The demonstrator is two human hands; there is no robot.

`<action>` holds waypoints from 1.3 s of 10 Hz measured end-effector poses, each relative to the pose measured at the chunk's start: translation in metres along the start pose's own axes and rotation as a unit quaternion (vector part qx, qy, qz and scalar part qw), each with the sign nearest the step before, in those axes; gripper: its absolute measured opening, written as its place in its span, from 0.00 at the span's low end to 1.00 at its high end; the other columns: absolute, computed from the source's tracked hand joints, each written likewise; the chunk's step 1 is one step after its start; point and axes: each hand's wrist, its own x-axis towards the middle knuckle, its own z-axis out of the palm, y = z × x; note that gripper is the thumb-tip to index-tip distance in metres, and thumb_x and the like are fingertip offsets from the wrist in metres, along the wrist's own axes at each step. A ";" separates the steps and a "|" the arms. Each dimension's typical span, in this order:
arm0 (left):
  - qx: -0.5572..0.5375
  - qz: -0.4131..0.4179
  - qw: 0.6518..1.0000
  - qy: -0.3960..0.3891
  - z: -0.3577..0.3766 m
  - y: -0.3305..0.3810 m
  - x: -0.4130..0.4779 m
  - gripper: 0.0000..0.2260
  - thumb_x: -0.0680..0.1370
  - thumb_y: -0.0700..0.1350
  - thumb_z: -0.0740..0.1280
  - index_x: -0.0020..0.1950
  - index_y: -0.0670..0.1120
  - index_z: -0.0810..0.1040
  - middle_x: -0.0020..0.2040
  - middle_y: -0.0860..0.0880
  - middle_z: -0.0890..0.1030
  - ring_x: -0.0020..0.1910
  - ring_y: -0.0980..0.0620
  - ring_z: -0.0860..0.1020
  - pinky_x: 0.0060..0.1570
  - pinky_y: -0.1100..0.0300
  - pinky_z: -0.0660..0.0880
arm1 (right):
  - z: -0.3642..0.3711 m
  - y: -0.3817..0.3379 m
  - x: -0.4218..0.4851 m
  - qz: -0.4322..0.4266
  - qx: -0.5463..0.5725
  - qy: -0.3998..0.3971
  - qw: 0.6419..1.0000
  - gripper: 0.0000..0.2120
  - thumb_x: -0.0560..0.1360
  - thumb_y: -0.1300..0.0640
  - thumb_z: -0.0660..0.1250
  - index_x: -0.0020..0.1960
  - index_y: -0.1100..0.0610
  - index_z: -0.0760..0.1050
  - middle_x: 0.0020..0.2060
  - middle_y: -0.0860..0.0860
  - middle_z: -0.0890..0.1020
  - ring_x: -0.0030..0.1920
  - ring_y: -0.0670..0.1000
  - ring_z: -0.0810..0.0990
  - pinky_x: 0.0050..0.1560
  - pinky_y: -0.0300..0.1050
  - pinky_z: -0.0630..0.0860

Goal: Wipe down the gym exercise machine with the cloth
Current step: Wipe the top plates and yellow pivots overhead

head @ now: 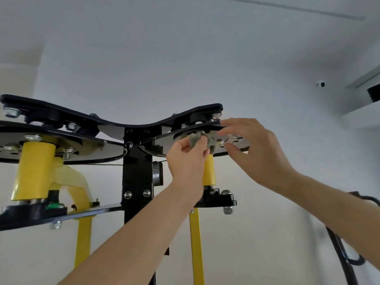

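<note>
While the view tilts up at the head of the gym exercise machine (137, 161), the left hand (186, 155) reaches up from below and pinches a small, bunched grey cloth (197, 138) between thumb and curled fingers, pressing it to the underside of the right black disc (161, 144), just above the right yellow sleeve (209, 171). The right hand (255, 149) is beside it with its fingers spread: the upper fingertips lie at the outer edge of the disc near a bolt, and the thumb sits under the perforated part of the same disc; whether it actually clamps the edge I cannot tell. Above both discs runs a curved black top plate (123, 122), bolted to the black centre post. On the other side the left black disc (92, 148) sits over a fatter yellow sleeve (34, 167). Two yellow bars (196, 243) hang down below the lower cross plate. Behind is a pale wall with a small white camera (320, 84) and a white wall-mounted unit (362, 108) at the right edge, and a black handle (349, 260) shows at lower right
</note>
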 end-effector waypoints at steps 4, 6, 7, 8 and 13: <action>0.232 0.032 0.957 -0.169 0.021 0.001 -0.029 0.10 0.83 0.46 0.65 0.52 0.46 0.86 0.46 0.44 0.87 0.43 0.44 0.87 0.40 0.56 0.83 | 0.013 0.046 -0.022 0.378 0.477 0.047 0.793 0.09 0.72 0.71 0.73 0.49 0.60 0.82 0.44 0.58 0.86 0.41 0.57 0.87 0.42 0.47 0.84; 0.452 0.404 0.793 -0.062 0.023 0.027 -0.013 0.04 0.78 0.42 0.69 0.49 0.49 0.83 0.42 0.53 0.82 0.40 0.54 0.80 0.43 0.59 0.78 | 0.019 0.076 0.000 0.538 0.526 0.172 0.636 0.09 0.72 0.73 0.72 0.48 0.62 0.80 0.43 0.60 0.85 0.38 0.56 0.87 0.42 0.49 0.85; 0.550 0.440 0.702 -0.106 0.027 0.034 0.002 0.11 0.79 0.46 0.69 0.61 0.50 0.82 0.54 0.51 0.80 0.54 0.51 0.77 0.55 0.56 0.74 | 0.028 0.083 0.012 0.572 0.556 0.206 0.567 0.08 0.73 0.74 0.70 0.48 0.63 0.77 0.42 0.60 0.82 0.40 0.59 0.86 0.39 0.51 0.85; 0.591 0.420 0.671 -0.154 0.027 0.034 0.013 0.12 0.82 0.50 0.66 0.64 0.53 0.82 0.55 0.53 0.82 0.57 0.51 0.77 0.59 0.50 0.74 | 0.032 0.087 0.020 0.552 0.586 0.249 0.539 0.05 0.79 0.61 0.68 0.46 0.54 0.75 0.52 0.56 0.82 0.51 0.56 0.83 0.58 0.50 0.81; 0.524 0.484 0.691 -0.117 0.016 0.008 0.022 0.16 0.78 0.54 0.65 0.64 0.52 0.82 0.48 0.52 0.80 0.52 0.50 0.76 0.56 0.49 0.71 | 0.035 0.110 0.025 0.564 0.517 0.259 0.590 0.15 0.73 0.72 0.72 0.58 0.61 0.79 0.46 0.58 0.83 0.39 0.57 0.84 0.34 0.47 0.84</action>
